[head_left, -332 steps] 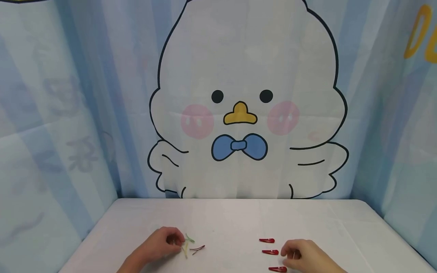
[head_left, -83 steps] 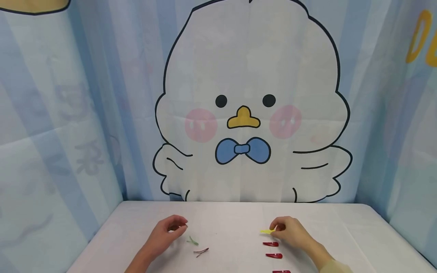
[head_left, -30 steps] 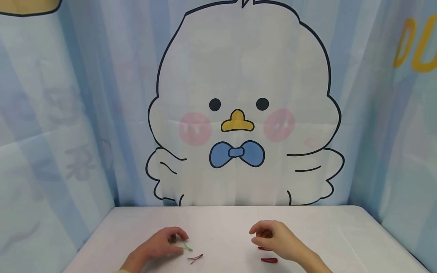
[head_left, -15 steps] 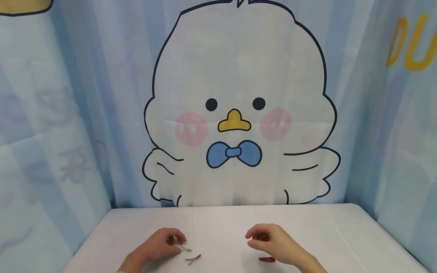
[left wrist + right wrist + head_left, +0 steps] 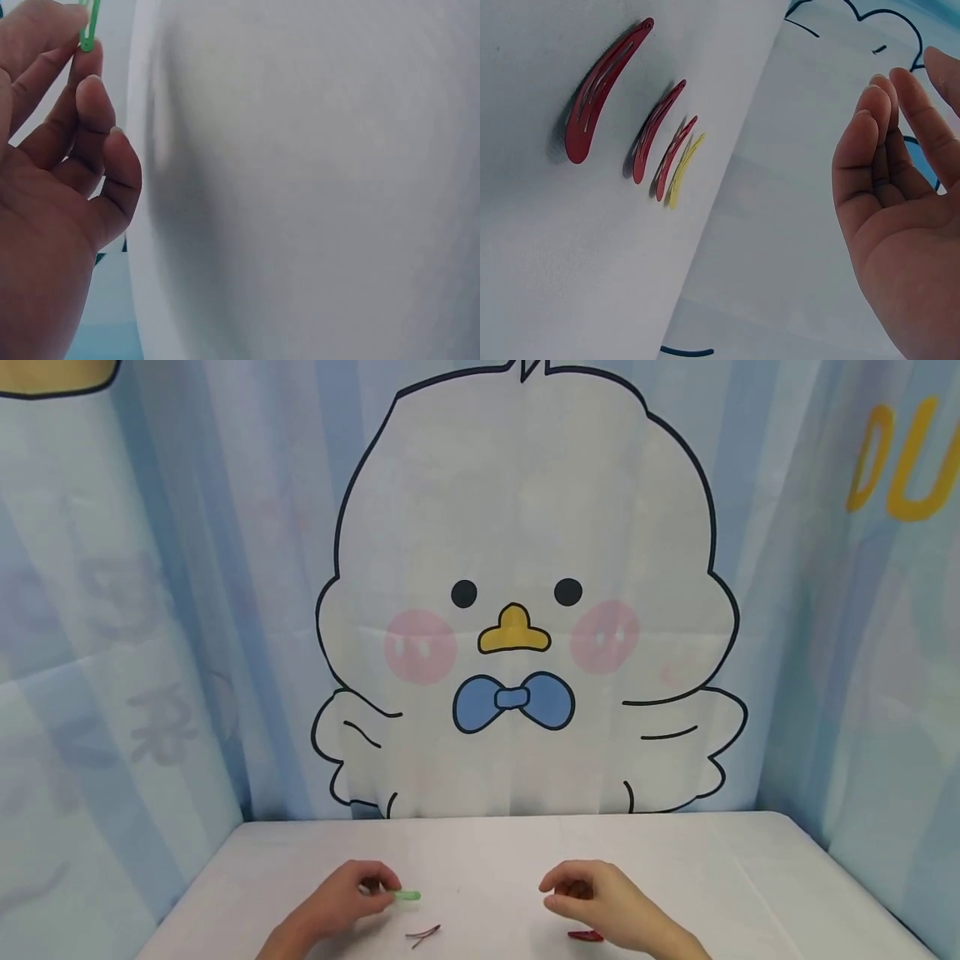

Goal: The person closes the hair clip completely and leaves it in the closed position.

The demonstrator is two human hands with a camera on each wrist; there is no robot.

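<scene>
My left hand [image 5: 345, 897] pinches a green snap hair clip [image 5: 407, 895] between thumb and fingertips, just over the white table. In the left wrist view the same clip's end pokes out at the top, the other fingers loosely bent. Below it lies a brownish-red hair clip [image 5: 424, 934], its two arms spread apart. My right hand [image 5: 607, 897] hovers with fingers gently bent and nothing held. Under it a red hair clip [image 5: 585, 936] shows in part. The right wrist view has a row of red hair clips [image 5: 578, 146] ending in a yellow hair clip [image 5: 676, 187].
The white table [image 5: 480, 852] runs back to a curtain [image 5: 517, 760] printed with a white duck in a blue bow tie. More blue-striped cloth [image 5: 112, 693] hangs along both sides.
The yellow clip passed from the left group to the right row, and my right hand let go of it and shifted left. My left hand has just picked up the green clip.
</scene>
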